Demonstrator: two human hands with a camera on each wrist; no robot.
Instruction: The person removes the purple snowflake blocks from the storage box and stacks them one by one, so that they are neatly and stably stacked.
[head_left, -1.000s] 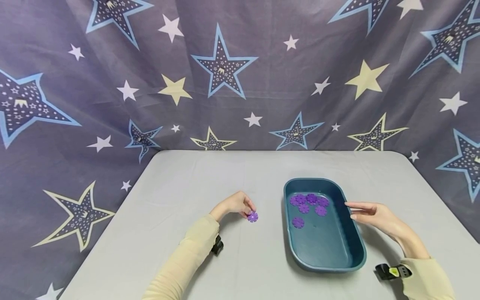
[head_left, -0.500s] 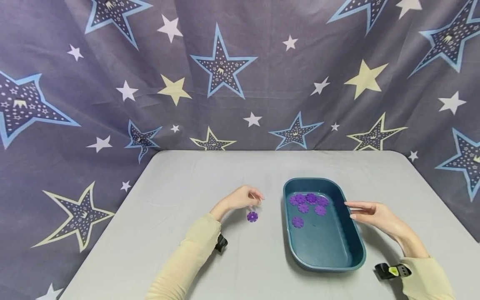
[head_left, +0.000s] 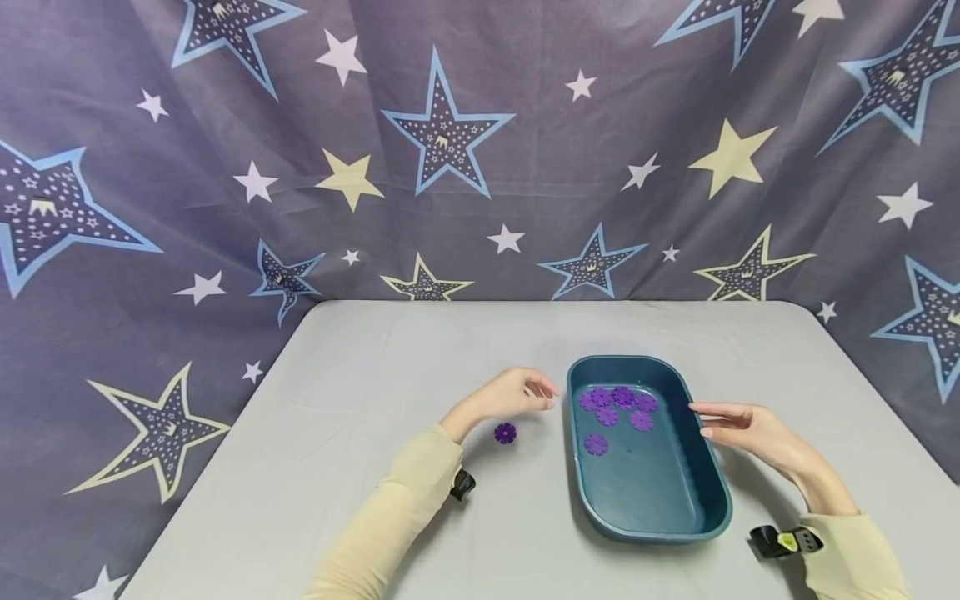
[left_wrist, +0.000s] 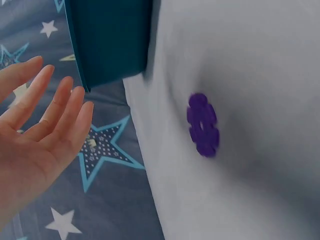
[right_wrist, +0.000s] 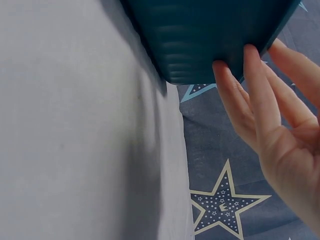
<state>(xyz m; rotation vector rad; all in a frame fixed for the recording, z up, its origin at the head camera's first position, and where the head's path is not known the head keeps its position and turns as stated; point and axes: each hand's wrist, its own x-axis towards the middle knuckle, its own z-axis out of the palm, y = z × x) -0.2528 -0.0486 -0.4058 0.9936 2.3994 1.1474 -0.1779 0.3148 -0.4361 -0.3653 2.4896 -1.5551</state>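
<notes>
A teal plastic tray (head_left: 660, 500) stands right of the table's middle, with several purple flower-shaped discs (head_left: 597, 444) lying in its far left part. One more purple disc (head_left: 506, 433) lies on the table left of the tray; in the left wrist view this disc (left_wrist: 203, 125) shows its notched edge. My left hand (head_left: 517, 393) hovers between that disc and the tray, fingers loosely bent and holding nothing. At the tray's right side, my right hand (head_left: 757, 433) touches the wall with outstretched fingertips. The right wrist view shows these fingers (right_wrist: 260, 85) against the tray's outside wall.
A light grey cloth covers the table (head_left: 375, 358). Behind it hangs a dark curtain (head_left: 525, 167) printed with stars. Each wrist wears a small black camera, such as the one on the right wrist (head_left: 783, 543).
My left hand has let go of the purple disc, leaving it on the table, and moved right toward the tray. The right hand and the tray have stayed in place.
</notes>
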